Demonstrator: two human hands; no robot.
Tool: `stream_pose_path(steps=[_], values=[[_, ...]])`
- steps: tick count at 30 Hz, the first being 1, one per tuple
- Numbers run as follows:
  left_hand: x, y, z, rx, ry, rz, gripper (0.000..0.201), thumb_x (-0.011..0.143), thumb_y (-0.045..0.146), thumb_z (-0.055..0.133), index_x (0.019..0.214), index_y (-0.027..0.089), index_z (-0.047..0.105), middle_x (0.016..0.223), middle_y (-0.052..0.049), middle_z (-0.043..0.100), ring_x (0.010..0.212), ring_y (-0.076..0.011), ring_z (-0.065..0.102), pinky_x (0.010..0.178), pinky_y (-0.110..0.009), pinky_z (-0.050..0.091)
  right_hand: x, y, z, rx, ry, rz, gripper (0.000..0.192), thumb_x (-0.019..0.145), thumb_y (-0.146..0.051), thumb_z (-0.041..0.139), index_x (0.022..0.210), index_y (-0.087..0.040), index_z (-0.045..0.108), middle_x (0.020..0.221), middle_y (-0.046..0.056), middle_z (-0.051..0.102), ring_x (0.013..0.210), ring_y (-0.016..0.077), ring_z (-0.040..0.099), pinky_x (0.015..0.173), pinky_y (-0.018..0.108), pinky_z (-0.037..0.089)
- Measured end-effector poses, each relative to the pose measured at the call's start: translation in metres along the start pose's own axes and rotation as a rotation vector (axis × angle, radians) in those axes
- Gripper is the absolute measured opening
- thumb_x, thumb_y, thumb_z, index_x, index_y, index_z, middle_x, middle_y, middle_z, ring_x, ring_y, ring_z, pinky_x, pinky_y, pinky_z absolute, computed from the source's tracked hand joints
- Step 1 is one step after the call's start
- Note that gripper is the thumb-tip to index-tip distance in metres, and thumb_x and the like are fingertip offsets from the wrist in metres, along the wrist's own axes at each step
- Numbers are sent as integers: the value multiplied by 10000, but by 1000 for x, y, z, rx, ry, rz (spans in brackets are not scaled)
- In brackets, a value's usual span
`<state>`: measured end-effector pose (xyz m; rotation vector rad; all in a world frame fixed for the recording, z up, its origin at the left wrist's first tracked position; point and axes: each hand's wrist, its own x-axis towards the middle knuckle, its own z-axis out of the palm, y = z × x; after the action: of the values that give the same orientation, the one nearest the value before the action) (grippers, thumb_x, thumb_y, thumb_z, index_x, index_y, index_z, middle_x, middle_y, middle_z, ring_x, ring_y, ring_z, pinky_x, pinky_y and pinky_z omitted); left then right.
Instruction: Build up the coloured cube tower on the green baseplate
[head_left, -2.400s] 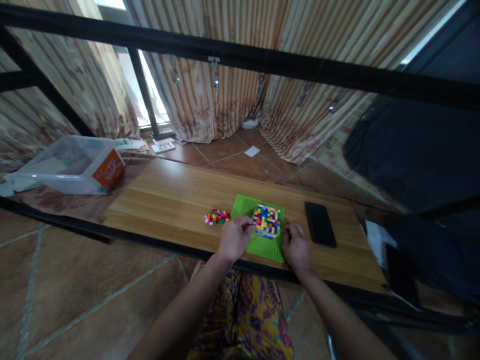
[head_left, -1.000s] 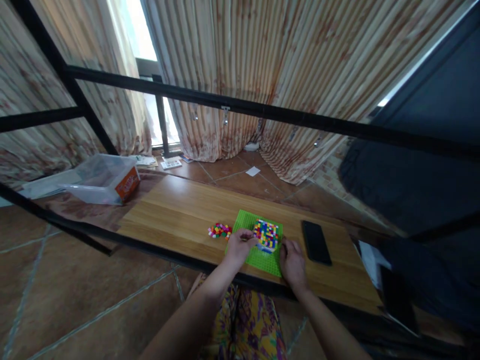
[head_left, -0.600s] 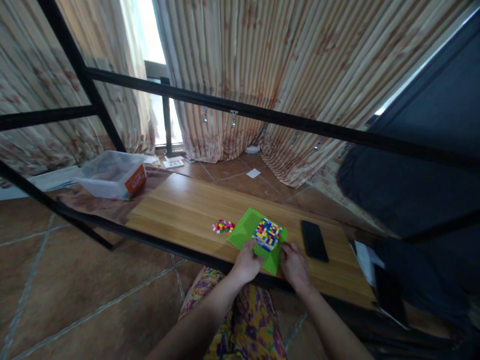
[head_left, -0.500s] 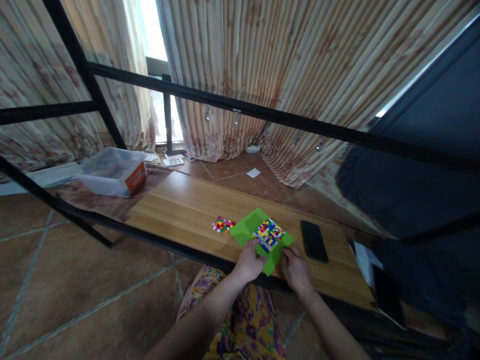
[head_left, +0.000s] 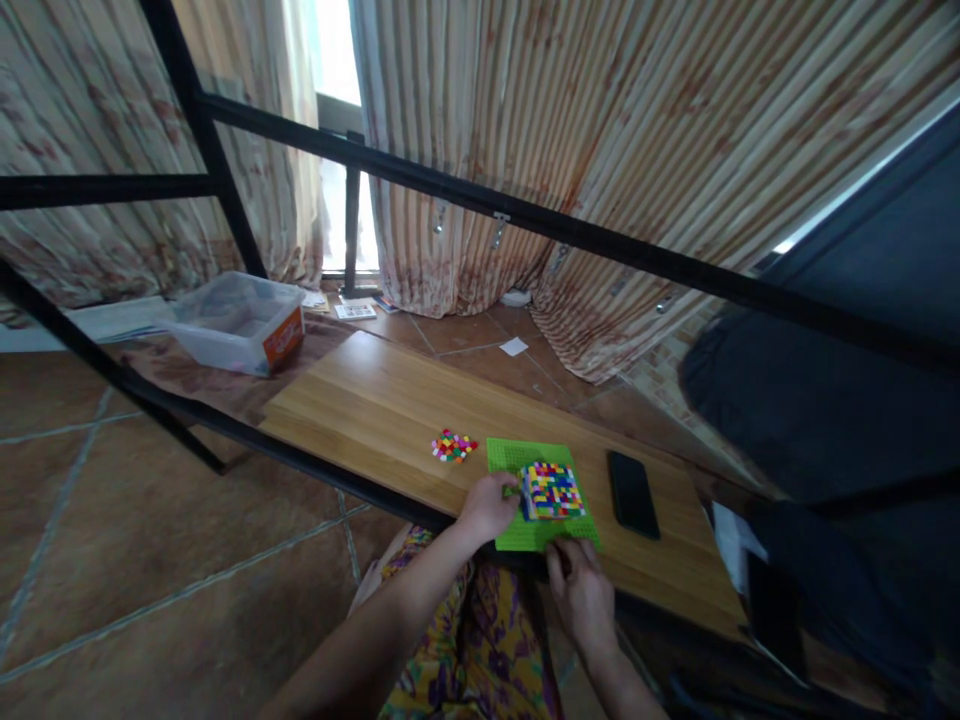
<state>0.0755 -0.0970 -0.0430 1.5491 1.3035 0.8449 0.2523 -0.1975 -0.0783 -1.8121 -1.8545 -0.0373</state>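
Note:
A green studded baseplate (head_left: 501, 456) lies on a wooden board, with a thick block of multicoloured toy bricks (head_left: 553, 490) standing on it. My left hand (head_left: 489, 508) is closed at the plate's left edge, its fingertips beside the block's left side. At the plate's near edge, my right hand (head_left: 581, 585) has its fingers curled and pinched on the right-hand part. The fingers partly hide both edges. A small heap of loose coloured bricks (head_left: 454, 446) lies on the board left of the plate.
The wooden tabletop (head_left: 375, 400) has a black phone (head_left: 634, 493) right of the plate. A clear plastic box (head_left: 232, 325) stands at the left. Black metal bars (head_left: 420, 180) cross in front of the curtains. Another dark flat device (head_left: 776, 615) lies at the far right.
The baseplate with its brick block has turned, so its edges now lie squarer to me. My left hand has shifted slightly left; my right hand has moved down along the near edge.

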Motion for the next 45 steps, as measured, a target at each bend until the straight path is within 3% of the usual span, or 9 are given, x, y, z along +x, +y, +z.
stream_pose_path(steps=[6,10,14,19,22,27,33,39,45], values=[[-4,-17,-31,45,172,17,293,787,95,558,1019,179,716,897,-42,721,715,-163,654,738,-296,532,17,-31,15,-19,-54,-42,316,981,-388,384,791,-230,581,799,50,633,692,173,595,627,280,418],[-11,-30,-67,205,338,78,319,800,45,539,1034,185,704,964,-62,694,791,-161,648,796,-301,529,32,-43,25,44,-53,-57,341,978,-414,380,767,-228,574,808,51,632,728,173,589,677,278,422],[-5,-36,-89,419,341,106,325,848,64,504,1067,196,705,1021,-77,666,877,-174,648,847,-307,528,47,-47,32,86,-79,-33,350,972,-426,388,748,-229,571,822,43,626,742,169,583,693,277,424],[12,-34,-88,643,225,214,393,841,67,521,1159,219,695,1176,-94,629,1090,-221,594,979,-342,490,55,-48,26,224,-123,-36,332,949,-425,436,741,-223,598,800,30,627,758,168,591,729,281,439],[17,-35,-85,685,192,235,365,853,90,536,1147,234,699,1182,-96,626,1108,-237,574,993,-367,475,54,-38,14,370,-107,24,335,931,-460,474,759,-219,631,782,22,634,747,169,597,716,280,449],[19,-40,-82,743,209,233,304,882,112,524,1111,213,695,1174,-93,644,1115,-231,570,1011,-361,455,58,5,-1,345,121,235,340,895,-492,519,793,-198,657,795,46,652,737,188,597,711,308,456],[21,-38,-82,806,231,277,303,894,93,481,1084,207,688,1142,-94,675,1108,-244,583,983,-373,470,78,51,8,181,177,204,352,906,-446,444,802,-181,652,803,80,637,751,205,578,712,327,454],[22,-40,-82,912,258,305,237,910,133,471,1056,158,656,1114,-126,662,1041,-264,594,935,-374,485,80,54,24,92,129,170,287,914,-322,401,836,-188,642,866,89,629,815,210,580,768,329,454],[29,-31,-77,849,271,277,158,926,169,468,1001,171,607,1002,-104,677,965,-253,620,856,-354,491,79,52,23,105,121,193,247,919,-295,420,867,-193,639,897,82,630,833,205,590,782,316,448]])
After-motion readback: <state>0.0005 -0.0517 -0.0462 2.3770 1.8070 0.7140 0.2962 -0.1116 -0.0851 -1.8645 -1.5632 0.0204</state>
